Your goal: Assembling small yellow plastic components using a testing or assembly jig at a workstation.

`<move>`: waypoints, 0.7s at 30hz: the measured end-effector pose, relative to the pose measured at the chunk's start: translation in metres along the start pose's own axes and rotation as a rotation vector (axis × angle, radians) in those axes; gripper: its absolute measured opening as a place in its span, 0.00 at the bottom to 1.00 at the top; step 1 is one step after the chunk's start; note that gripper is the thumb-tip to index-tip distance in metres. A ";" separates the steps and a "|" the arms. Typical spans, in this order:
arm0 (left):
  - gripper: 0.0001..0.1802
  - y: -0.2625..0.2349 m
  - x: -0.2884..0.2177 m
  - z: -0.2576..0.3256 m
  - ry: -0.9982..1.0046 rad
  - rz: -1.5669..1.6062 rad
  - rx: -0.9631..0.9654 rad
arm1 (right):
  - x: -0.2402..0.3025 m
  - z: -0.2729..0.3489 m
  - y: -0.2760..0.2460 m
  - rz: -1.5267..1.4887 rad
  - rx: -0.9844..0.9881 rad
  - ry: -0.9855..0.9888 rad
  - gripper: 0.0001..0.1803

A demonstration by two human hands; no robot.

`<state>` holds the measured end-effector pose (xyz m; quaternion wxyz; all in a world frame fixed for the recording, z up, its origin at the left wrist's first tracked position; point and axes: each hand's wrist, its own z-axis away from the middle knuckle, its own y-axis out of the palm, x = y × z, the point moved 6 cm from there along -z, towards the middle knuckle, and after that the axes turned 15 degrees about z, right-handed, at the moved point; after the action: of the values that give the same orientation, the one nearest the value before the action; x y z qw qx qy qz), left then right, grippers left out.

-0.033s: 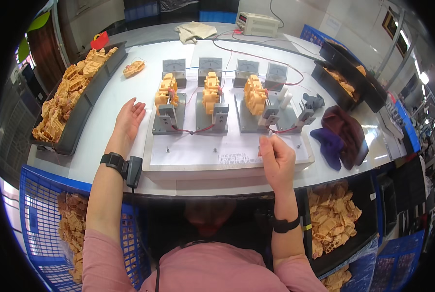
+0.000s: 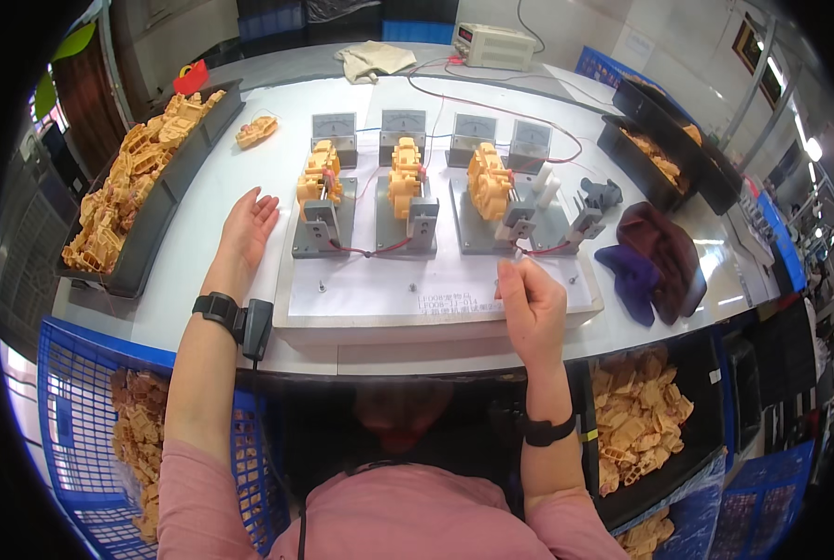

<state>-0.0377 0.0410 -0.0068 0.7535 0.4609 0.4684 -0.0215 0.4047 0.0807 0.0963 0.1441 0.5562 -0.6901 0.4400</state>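
Note:
My left hand [image 2: 250,230] rests palm up with fingers stretched out, left of a white test board [image 2: 351,291]; nothing lies in it. Over the board's front right part, my right hand [image 2: 534,303] is closed, thumb on top; whatever its curled fingers hold, if anything, is hidden. Three grey metal fixtures stand on the board. Each carries a yellow-orange plastic gear housing: left [image 2: 320,177], middle [image 2: 405,179] and right [image 2: 490,182]. Behind them are several analog panel meters [image 2: 404,123]. A grey toggle clamp [image 2: 585,222] sits beyond my right hand, by white posts [image 2: 546,189].
A black tray [image 2: 141,266] heaped with housings stands left; one loose housing [image 2: 256,132] lies near it. Dark cloths [image 2: 658,266] and black bins [image 2: 655,191] are right. A power supply [image 2: 493,47] and rag [image 2: 374,61] sit behind. Blue crates [image 2: 71,420] flank me below the table edge.

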 end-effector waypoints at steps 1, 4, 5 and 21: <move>0.24 0.001 0.000 0.000 0.000 0.002 0.003 | 0.000 0.000 0.000 0.005 -0.003 -0.005 0.20; 0.24 0.000 0.000 0.000 -0.003 0.010 0.009 | 0.000 0.000 -0.001 0.008 -0.003 -0.004 0.20; 0.24 -0.001 0.000 -0.001 -0.006 0.017 0.013 | 0.000 0.000 0.000 0.005 -0.002 0.000 0.20; 0.24 0.003 -0.001 0.003 -0.007 0.011 -0.006 | 0.000 0.001 -0.001 0.024 -0.027 -0.022 0.21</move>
<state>-0.0345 0.0400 -0.0039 0.7568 0.4610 0.4631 -0.0177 0.4053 0.0801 0.0965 0.1386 0.5509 -0.7041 0.4261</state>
